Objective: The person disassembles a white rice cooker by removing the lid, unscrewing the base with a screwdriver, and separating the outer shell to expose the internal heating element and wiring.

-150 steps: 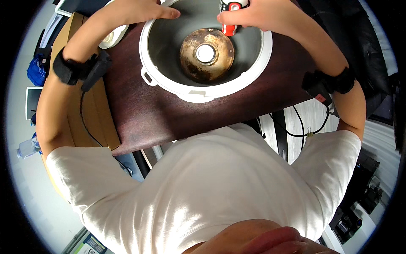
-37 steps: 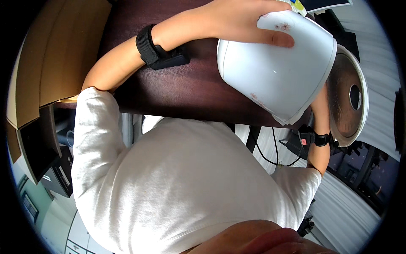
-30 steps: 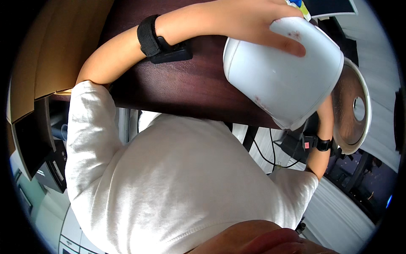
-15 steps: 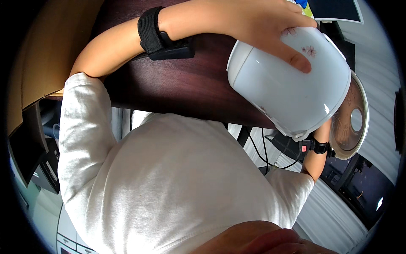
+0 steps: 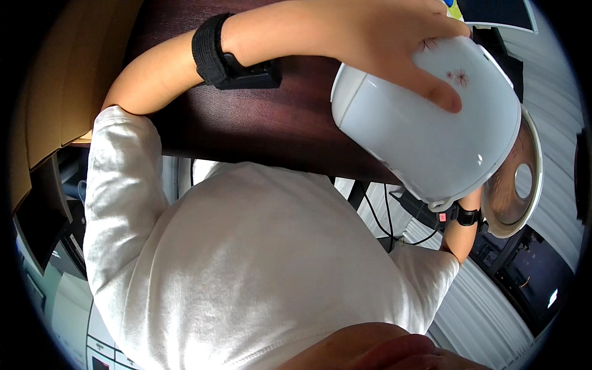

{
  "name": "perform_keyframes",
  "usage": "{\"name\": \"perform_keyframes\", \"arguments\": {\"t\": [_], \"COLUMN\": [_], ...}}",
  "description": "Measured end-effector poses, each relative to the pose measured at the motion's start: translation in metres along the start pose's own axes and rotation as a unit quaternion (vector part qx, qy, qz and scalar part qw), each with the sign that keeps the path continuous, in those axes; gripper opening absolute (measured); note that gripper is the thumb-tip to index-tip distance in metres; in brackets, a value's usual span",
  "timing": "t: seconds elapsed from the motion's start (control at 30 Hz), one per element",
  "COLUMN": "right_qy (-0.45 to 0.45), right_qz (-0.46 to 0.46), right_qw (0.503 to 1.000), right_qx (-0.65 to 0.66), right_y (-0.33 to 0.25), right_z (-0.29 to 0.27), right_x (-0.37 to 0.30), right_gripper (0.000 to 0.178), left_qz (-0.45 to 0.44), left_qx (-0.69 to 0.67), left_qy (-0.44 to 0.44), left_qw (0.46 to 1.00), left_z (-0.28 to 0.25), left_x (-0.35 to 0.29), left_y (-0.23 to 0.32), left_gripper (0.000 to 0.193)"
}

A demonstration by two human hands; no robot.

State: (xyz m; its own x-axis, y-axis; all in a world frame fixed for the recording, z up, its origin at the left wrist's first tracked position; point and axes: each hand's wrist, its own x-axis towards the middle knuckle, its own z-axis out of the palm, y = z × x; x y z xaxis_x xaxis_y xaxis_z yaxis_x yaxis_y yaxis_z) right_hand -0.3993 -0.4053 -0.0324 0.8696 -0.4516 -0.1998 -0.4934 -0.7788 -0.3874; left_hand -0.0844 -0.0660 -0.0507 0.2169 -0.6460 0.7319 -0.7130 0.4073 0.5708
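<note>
Bright, even daylight falls on my white shirt [image 5: 259, 271] and the glossy white cooker body [image 5: 425, 135], which shows small soft glints, while the dark tabletop [image 5: 259, 123] stays dim, straight edges bow toward the black fisheye rim, and the nearest parts look slightly soft.

A dark brown table [image 5: 259, 123] stands beside a light wooden cabinet [image 5: 55, 80], with black cables [image 5: 382, 216] hanging under the table edge.

One head-worn fisheye camera looks steeply down, close over the person's white shirt [image 5: 259, 271]. The dark wooden table [image 5: 271, 123] fills the upper frame, edges bending toward the rim.
</note>
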Motion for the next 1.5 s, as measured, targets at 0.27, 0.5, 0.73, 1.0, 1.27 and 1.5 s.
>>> {"name": "perform_keyframes", "arguments": {"t": [0.27,0.5,0.73,1.0,1.27,1.5], "right_qy": [0.015,0.036,0.057,0.098,0.008,0.023], "right_qz": [-0.016,-0.026,-0.034,-0.064,-0.107,-0.078], "right_qw": [1.000,0.999,0.998,0.992,0.994,0.997], "right_qx": [-0.004,0.003,0.025,0.040,-0.032,0.006], "right_y": [-0.019,-0.035,-0.052,-0.072,-0.112,-0.109], "right_z": [-0.001,-0.001,-0.001,0.001,-0.027,-0.073], "right_x": [0.007,-0.004,-0.005,-0.003,0.020,0.038], "right_gripper": [0.033,0.033,0.033,0.034,0.034,0.041], "left_qz": [0.048,-0.059,-0.153,-0.290,-0.152,-0.097], "left_qx": [-0.173,-0.213,-0.140,-0.381,-0.143,-0.063], "left_qy": [-0.126,-0.194,-0.139,-0.211,-0.105,-0.118], "left_qw": [0.976,0.956,0.968,0.852,0.972,0.986], "left_z": [-0.039,-0.056,-0.019,-0.055,-0.008,-0.019], "left_x": [-0.005,0.001,-0.004,0.023,-0.018,-0.020], "left_y": [-0.010,0.007,0.009,0.018,0.002,-0.011], "left_gripper": [0.065,0.070,0.081,0.078,0.082,0.084]}}
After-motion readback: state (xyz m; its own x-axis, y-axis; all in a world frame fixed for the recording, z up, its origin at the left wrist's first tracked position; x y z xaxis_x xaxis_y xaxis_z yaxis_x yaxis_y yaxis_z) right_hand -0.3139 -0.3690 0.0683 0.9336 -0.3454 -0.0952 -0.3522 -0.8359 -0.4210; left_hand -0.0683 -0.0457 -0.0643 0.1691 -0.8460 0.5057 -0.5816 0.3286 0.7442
